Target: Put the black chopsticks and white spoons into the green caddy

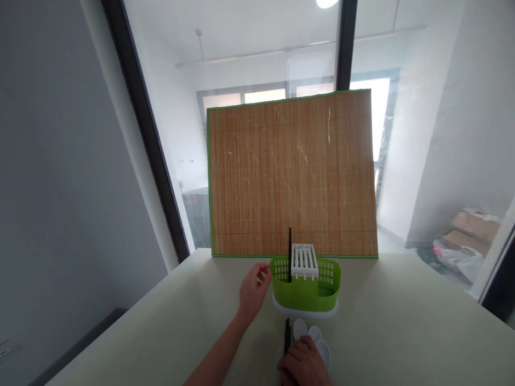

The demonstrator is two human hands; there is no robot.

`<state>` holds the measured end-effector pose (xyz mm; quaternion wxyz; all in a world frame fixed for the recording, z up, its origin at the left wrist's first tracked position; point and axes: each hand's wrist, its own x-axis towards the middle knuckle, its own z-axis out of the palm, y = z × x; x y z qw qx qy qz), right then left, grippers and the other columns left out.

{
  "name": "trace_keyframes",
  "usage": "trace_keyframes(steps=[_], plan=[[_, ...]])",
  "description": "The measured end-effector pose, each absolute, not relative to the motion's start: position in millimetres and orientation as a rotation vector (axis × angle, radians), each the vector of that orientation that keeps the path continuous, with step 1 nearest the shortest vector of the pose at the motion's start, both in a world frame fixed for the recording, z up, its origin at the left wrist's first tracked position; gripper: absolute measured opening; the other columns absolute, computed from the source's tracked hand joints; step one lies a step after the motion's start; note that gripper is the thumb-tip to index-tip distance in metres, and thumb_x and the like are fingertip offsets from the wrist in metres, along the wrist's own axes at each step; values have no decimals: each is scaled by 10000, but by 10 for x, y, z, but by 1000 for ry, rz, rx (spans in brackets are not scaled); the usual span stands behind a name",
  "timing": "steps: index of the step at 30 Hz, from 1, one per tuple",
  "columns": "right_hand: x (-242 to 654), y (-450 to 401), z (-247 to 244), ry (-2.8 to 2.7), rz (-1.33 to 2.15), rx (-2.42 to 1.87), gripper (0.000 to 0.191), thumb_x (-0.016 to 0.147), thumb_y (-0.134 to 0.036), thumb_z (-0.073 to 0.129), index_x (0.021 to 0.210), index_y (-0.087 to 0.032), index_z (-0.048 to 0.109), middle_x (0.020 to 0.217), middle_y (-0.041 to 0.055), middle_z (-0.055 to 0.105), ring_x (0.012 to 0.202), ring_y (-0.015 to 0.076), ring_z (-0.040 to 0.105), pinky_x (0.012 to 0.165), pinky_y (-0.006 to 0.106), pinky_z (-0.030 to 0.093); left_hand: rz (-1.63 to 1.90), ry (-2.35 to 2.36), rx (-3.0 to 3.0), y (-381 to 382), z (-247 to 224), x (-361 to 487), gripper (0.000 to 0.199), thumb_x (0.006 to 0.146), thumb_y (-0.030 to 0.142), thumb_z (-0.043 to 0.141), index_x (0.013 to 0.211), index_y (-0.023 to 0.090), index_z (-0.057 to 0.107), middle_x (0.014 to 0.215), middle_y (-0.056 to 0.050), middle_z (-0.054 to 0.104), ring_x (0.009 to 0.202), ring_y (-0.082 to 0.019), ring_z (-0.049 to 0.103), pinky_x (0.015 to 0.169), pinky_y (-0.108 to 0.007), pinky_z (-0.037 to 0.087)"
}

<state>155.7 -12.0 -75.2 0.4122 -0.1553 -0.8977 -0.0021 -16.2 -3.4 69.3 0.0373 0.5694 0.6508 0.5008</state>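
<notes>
A green caddy (301, 296) with a white base and latticed sides stands on the table. A white slatted rack (304, 260) sits across its middle. One black chopstick (289, 252) stands upright in its left compartment. Beside the caddy's left rim is my left hand (253, 292), its fingers loosely curled and apart, fingertips at or very near the rim. Nearer to me, my right hand (301, 364) is closed over black chopsticks (287, 338) lying on the table; its fingertips are partly hidden. Several white spoons (324, 354) lie beside and partly beneath that hand.
The pale table (378, 316) carries the caddy and utensils. Along its back edge a bamboo mat (289, 177) with green edging stands upright against the glass. Beyond the glass, at the right, are cardboard and plastic bags (466, 241).
</notes>
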Motion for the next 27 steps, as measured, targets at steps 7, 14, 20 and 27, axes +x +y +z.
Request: trace_keyframes(steps=[7, 14, 20, 27], plan=[[1672, -175, -466, -2152, 100, -464, 188, 722, -99, 486, 827, -242, 547, 650, -36, 623, 590, 142, 538, 669, 280, 294, 727, 2132, 1791, -928, -73, 202, 140, 743, 304, 542, 844, 225, 600, 821, -9, 634, 787, -168, 571, 722, -262, 415], [1703, -204, -330, -2108, 81, -401, 160, 762, -109, 457, 818, -231, 544, 630, -37, 616, 568, 131, 538, 665, 276, 283, 176, 2213, 1742, -987, 43, 446, 308, 745, 335, 515, 1026, 231, 585, 1094, -56, 602, 1038, -242, 529, 818, -316, 430], [1708, -203, -304, -2097, 63, -410, 173, 734, -81, 483, 810, -225, 539, 603, -44, 596, 553, 126, 533, 663, 271, 287, 103, 2312, 1665, -1055, 115, 336, 370, 737, 178, 480, 1100, 221, 537, 1093, -82, 584, 983, -236, 579, 760, -319, 458], [1699, -243, -323, -2132, 115, -401, 191, 739, -78, 478, 839, -232, 534, 641, -35, 615, 587, 134, 548, 692, 282, 298, -89, 2505, 1616, -1028, 104, 234, 408, 763, -36, 322, 1025, 115, 595, 1009, -151, 608, 946, -252, 621, 748, -322, 466]])
